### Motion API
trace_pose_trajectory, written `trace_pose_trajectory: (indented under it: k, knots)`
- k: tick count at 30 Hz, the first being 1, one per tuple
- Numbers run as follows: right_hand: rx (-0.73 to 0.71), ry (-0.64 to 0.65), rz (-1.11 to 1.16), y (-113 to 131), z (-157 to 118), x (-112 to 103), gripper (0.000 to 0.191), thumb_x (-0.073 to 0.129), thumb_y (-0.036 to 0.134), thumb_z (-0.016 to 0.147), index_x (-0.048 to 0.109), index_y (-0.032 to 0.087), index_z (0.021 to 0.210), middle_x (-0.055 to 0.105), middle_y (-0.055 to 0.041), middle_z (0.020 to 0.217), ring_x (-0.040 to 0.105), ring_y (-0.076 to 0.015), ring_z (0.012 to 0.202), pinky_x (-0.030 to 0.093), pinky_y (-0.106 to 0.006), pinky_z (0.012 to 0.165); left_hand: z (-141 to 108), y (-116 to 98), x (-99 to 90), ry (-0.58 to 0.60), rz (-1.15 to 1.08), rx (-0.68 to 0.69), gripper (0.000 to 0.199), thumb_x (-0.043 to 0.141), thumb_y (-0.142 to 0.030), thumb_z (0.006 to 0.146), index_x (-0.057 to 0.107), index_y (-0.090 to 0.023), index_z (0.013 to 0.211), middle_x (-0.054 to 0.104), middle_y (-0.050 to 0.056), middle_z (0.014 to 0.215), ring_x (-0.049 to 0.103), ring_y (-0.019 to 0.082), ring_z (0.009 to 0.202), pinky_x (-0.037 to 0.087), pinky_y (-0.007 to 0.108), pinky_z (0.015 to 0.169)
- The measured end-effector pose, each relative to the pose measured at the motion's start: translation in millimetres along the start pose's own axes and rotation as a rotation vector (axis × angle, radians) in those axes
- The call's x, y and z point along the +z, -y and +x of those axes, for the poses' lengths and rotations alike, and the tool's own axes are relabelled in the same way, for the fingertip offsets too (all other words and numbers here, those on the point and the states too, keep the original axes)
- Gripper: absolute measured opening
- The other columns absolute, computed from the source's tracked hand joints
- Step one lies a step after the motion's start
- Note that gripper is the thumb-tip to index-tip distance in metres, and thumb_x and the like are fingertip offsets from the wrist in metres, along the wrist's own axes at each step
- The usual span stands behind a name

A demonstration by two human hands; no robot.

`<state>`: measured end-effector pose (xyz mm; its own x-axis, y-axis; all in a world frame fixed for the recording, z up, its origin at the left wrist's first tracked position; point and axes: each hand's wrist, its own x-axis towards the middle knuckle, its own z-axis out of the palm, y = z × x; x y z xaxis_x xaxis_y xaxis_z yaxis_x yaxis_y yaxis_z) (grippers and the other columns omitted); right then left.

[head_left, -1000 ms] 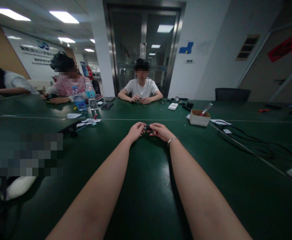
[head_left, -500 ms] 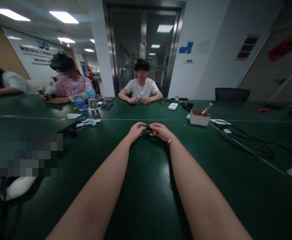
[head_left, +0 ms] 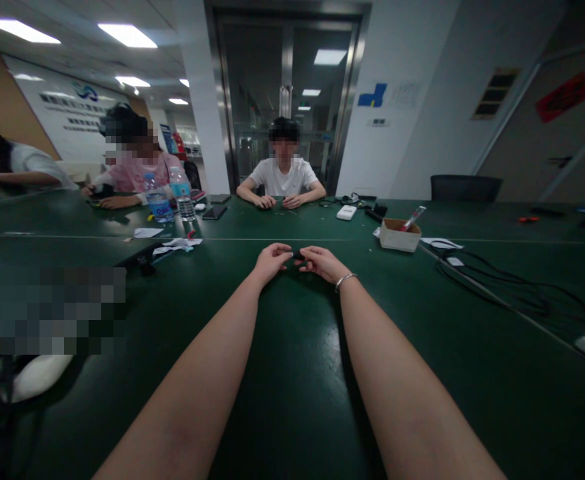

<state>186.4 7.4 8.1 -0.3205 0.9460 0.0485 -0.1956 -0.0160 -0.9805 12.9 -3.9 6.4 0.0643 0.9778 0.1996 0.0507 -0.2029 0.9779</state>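
Note:
Both arms reach out over the dark green table (head_left: 302, 347). Between my two hands is a small black object (head_left: 297, 255), too small to name. My right hand (head_left: 322, 263), with a silver bangle at the wrist, pinches its right end between thumb and fingers. My left hand (head_left: 273, 261) is closed at the object's left end, thumb and fingertips together. Whether the left fingers grip a part of it is too small to tell.
An open box (head_left: 400, 239) with a pen-like item stands right of my hands, cables (head_left: 502, 280) beyond it. Water bottles (head_left: 182, 197), a phone (head_left: 215, 212) and crumpled paper (head_left: 178, 245) lie to the left. A person (head_left: 285, 175) sits opposite; others sit at left.
My left hand has shifted very slightly at the small black object. My right hand stays in place. Across the table, the person's hands have moved slightly.

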Motion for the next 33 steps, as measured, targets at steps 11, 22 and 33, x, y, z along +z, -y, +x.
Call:
trace_pose_trajectory:
  k: [11, 22, 33]
  knots:
    - [0.007, 0.004, -0.032, -0.1, 0.4, 0.3, 0.016, 0.061, 0.025, 0.090, 0.060, 0.012, 0.080, 0.065, -0.0022, 0.058, 0.057, -0.0061, 0.046, 0.059, -0.023, 0.063, -1.3, -0.4, -3.5, 0.031, -0.050, 0.041, 0.030, 0.076, -0.023, 0.059, 0.067, -0.014, 0.086, 0.068, 0.006, 0.087, 0.060, 0.013, 0.075, 0.047, 0.024, 0.063]
    - [-0.011, 0.014, -0.039, 0.1, -0.6, 0.7, 0.015, 0.062, 0.025, 0.089, 0.060, 0.012, 0.082, 0.066, -0.0018, 0.059, 0.057, -0.0055, 0.045, 0.060, -0.024, 0.064, 4.3, 3.2, -1.6, 0.017, -0.044, -0.044, 0.026, 0.071, -0.037, 0.071, 0.064, -0.013, 0.076, 0.064, 0.004, 0.071, 0.055, 0.010, 0.062, 0.044, 0.024, 0.059]
    - [-0.006, 0.034, -0.022, -0.9, 0.8, -0.7, 0.012, 0.067, 0.022, 0.085, 0.062, 0.012, 0.083, 0.068, -0.0036, 0.065, 0.061, -0.0071, 0.049, 0.060, -0.022, 0.060, 1.4, -3.4, 2.3, 0.046, -0.006, -0.057, 0.013, 0.061, -0.025, 0.081, 0.062, -0.013, 0.085, 0.058, 0.000, 0.062, 0.050, 0.008, 0.052, 0.040, 0.020, 0.051]
